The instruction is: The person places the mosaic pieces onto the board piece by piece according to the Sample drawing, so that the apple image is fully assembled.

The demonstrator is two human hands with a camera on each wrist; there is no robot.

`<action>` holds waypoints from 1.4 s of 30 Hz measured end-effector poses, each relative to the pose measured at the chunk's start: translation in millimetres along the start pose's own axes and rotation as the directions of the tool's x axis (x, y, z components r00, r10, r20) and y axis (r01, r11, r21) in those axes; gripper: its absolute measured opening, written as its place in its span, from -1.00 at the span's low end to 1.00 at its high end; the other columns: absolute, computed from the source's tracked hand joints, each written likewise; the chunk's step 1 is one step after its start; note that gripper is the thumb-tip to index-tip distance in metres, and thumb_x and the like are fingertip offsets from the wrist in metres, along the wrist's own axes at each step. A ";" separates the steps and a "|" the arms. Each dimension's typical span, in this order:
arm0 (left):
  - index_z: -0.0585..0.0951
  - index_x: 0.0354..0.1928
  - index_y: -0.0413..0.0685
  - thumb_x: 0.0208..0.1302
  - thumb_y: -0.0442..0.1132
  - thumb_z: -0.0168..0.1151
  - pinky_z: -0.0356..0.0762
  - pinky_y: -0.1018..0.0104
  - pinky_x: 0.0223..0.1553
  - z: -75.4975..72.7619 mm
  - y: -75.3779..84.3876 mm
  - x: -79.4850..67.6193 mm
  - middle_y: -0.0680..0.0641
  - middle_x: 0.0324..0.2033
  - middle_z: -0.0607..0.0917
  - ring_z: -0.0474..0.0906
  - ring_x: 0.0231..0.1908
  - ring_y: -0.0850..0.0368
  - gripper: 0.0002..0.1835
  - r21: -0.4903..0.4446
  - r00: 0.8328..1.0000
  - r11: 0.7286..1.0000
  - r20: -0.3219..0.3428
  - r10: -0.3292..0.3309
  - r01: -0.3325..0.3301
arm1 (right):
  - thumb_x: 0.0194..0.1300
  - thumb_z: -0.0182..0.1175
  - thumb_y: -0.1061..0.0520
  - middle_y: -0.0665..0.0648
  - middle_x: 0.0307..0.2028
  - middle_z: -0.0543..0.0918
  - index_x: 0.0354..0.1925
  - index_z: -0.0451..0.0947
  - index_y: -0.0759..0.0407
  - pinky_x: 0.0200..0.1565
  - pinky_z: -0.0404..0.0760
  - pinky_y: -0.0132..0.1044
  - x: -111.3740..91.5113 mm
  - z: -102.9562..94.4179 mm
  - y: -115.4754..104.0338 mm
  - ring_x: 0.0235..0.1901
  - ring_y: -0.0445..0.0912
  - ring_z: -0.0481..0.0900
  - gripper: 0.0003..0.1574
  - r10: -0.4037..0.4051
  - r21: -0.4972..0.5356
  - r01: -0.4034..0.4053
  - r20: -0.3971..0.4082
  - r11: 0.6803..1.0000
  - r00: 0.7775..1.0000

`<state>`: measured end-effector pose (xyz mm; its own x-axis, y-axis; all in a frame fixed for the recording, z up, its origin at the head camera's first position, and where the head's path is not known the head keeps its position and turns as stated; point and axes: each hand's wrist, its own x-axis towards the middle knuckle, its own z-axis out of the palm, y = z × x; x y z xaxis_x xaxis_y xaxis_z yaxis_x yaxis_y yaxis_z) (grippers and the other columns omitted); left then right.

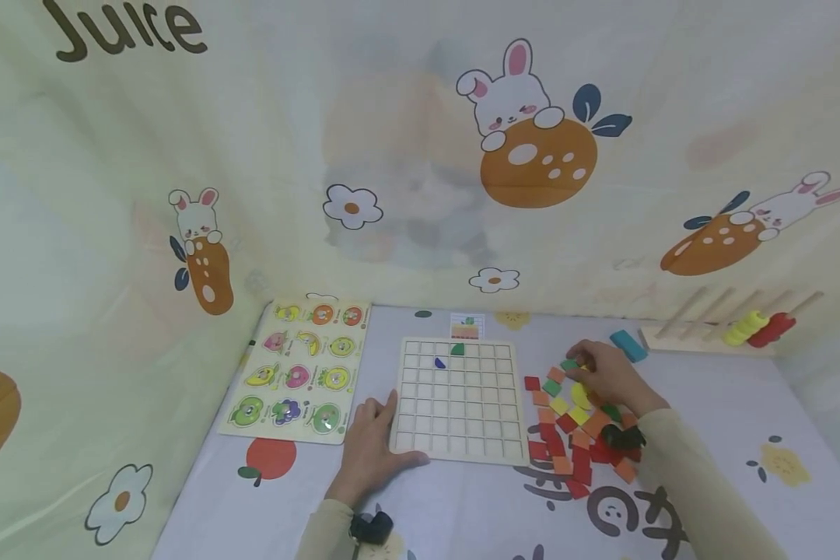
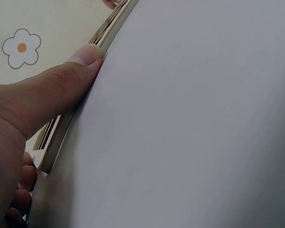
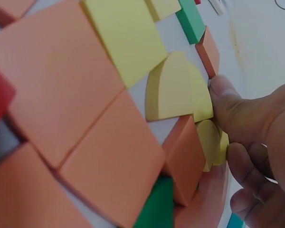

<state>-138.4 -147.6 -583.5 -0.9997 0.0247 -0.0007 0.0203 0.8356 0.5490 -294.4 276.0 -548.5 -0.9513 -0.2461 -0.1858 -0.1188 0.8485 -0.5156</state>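
Observation:
My left hand (image 1: 371,443) holds the near left corner of a pale wooden grid board (image 1: 460,457), thumb straight along the front edge and fingers beside the left edge. In the left wrist view the thumb (image 2: 71,78) presses against the board's side (image 2: 61,130). A green quarter-round piece (image 1: 458,350) and a blue half-round piece (image 1: 440,362) sit in its upper cells. Over the far side of a pile of coloured blocks, my right hand (image 1: 610,375) pinches a small green block (image 1: 569,364). Yellow rounded blocks (image 3: 168,88) lie under that hand, beside orange squares (image 3: 111,161).
At the left lies a fruit puzzle board (image 1: 290,365). A small picture card (image 1: 467,325) lies behind the grid. Back right stands a peg rack (image 1: 707,341) with yellow and red beads, a blue block (image 1: 628,345) next to it. Printed cloth (image 1: 420,155) hangs around the table.

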 end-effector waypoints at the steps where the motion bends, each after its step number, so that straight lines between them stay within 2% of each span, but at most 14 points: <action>1: 0.28 0.63 -0.06 -0.20 0.43 0.65 0.19 0.38 -0.23 0.2 -0.1 0.0 0.08 -0.18 0.28 0.15 -0.20 0.22 0.38 0.002 1.000 1.000 0.002 0.001 -0.001 | 0.43 0.40 0.04 0.27 -0.06 0.63 0.21 0.56 0.26 -0.12 0.59 -0.12 0.3 -0.3 0.6 -0.09 0.12 0.49 -0.49 0.003 0.000 -0.003 -0.001 1.000 1.000; 8: 0.28 0.63 -0.06 -0.19 0.39 0.67 0.19 0.37 -0.22 -1.8 1.5 -0.6 0.07 -0.18 0.28 0.15 -0.20 0.21 0.36 -0.011 1.000 1.000 0.001 0.001 -0.001 | 0.36 0.47 -0.01 0.23 -0.13 0.65 0.08 0.58 0.25 -0.21 0.57 -0.22 0.7 -3.2 0.2 -0.15 0.09 0.50 -0.51 0.010 0.000 -0.010 -0.022 1.000 1.000; 14: 0.27 0.64 -0.06 -0.17 0.39 0.66 0.19 0.37 -0.21 -2.8 1.5 -1.2 0.08 -0.17 0.28 0.15 -0.19 0.21 0.35 -0.018 1.000 1.000 0.009 0.000 0.000 | 0.36 0.48 0.02 0.24 -0.14 0.67 0.11 0.59 0.27 -0.24 0.61 -0.23 0.4 -2.3 -3.1 -0.18 0.07 0.55 -0.49 0.033 0.078 -0.030 -0.038 0.997 0.999; 19: 0.28 0.64 -0.06 -0.18 0.40 0.66 0.19 0.37 -0.21 -2.5 0.3 -1.8 0.08 -0.17 0.27 0.15 -0.19 0.21 0.36 -0.021 1.000 1.000 0.008 0.001 -0.001 | 0.44 0.40 -0.03 0.21 -0.16 0.71 0.10 0.66 0.24 -0.23 0.59 -0.23 0.5 2.8 -4.7 -0.20 0.05 0.57 -0.56 0.018 0.119 -0.006 -0.098 0.993 0.995; 23: 0.28 0.63 -0.06 -0.18 0.40 0.66 0.19 0.37 -0.22 -1.5 -0.9 -2.0 0.08 -0.18 0.27 0.14 -0.19 0.21 0.36 -0.017 1.000 1.000 0.006 0.004 -0.004 | 0.52 0.32 -0.08 0.25 -0.11 0.71 0.10 0.63 0.24 -0.23 0.58 -0.26 2.8 7.9 -8.7 -0.18 0.05 0.56 -0.55 0.014 0.154 0.014 -0.180 0.988 0.984; 26: 0.27 0.64 -0.06 -0.17 0.40 0.65 0.18 0.37 -0.22 -1.4 -1.1 -2.0 0.08 -0.18 0.27 0.14 -0.19 0.22 0.36 -0.010 1.000 1.000 0.010 0.004 -0.004 | 0.56 0.26 -0.09 0.33 -0.08 0.73 0.18 0.56 0.26 -0.29 0.58 -0.30 5.8 12.6 -14.5 -0.20 0.03 0.61 -0.51 0.024 0.225 0.030 -0.236 0.974 0.971; 28: 0.27 0.64 -0.06 -0.17 0.40 0.65 0.19 0.37 -0.22 -2.1 -0.8 -2.0 0.08 -0.18 0.27 0.14 -0.20 0.21 0.36 -0.011 1.000 1.000 0.011 0.003 -0.003 | 0.54 0.27 -0.12 0.36 -0.06 0.75 0.23 0.53 0.24 -0.31 0.58 -0.33 8.0 16.7 -20.5 -0.21 0.01 0.66 -0.45 0.053 0.305 0.027 -0.250 0.952 0.967; 31: 0.28 0.63 -0.07 -0.18 0.39 0.66 0.19 0.37 -0.23 -2.8 -0.4 -1.8 0.07 -0.18 0.27 0.15 -0.20 0.21 0.36 -0.012 1.000 1.000 0.009 0.005 -0.005 | 0.51 0.29 -0.20 0.34 -0.03 0.76 0.29 0.52 0.17 -0.29 0.59 -0.33 11.4 24.0 -31.7 -0.21 0.00 0.68 -0.37 0.097 0.407 0.007 -0.234 0.913 0.967; 34: 0.28 0.63 -0.06 -0.18 0.39 0.66 0.19 0.37 -0.23 -2.6 -0.2 -1.1 0.07 -0.18 0.27 0.14 -0.20 0.21 0.36 -0.009 1.000 1.000 0.011 0.005 -0.005 | 0.47 0.32 -0.26 0.26 0.02 0.76 0.28 0.56 0.06 -0.30 0.61 -0.32 16.5 32.7 -42.4 -0.20 0.01 0.65 -0.38 0.140 0.465 -0.028 -0.209 0.885 0.968; 37: 0.27 0.64 -0.06 -0.18 0.39 0.66 0.19 0.37 -0.23 -1.8 -0.2 -0.5 0.07 -0.18 0.27 0.14 -0.20 0.21 0.36 -0.011 1.000 1.000 0.011 0.007 -0.007 | 0.48 0.34 -0.18 0.24 0.05 0.76 0.29 0.60 0.02 -0.26 0.62 -0.34 22.5 40.6 -51.3 -0.13 0.04 0.66 -0.45 0.122 0.476 -0.006 -0.214 0.880 0.969; 42: 0.27 0.64 -0.04 -0.18 0.41 0.65 0.20 0.37 -0.22 -1.4 -0.4 0.2 0.08 -0.18 0.28 0.15 -0.20 0.22 0.36 -0.014 1.000 1.000 0.013 0.008 -0.007 | 0.51 0.32 0.00 0.23 0.03 0.78 0.29 0.63 0.06 -0.08 0.59 -0.38 31.2 52.4 -66.2 -0.03 0.06 0.72 -0.55 0.061 0.436 0.063 -0.266 0.898 0.962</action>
<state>-138.5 -148.7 -582.6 -0.9993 0.0380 -0.0070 0.0275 0.8275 0.5609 -301.3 187.7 -564.0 -0.9981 -0.0603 0.0121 -0.0429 0.5418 -0.8394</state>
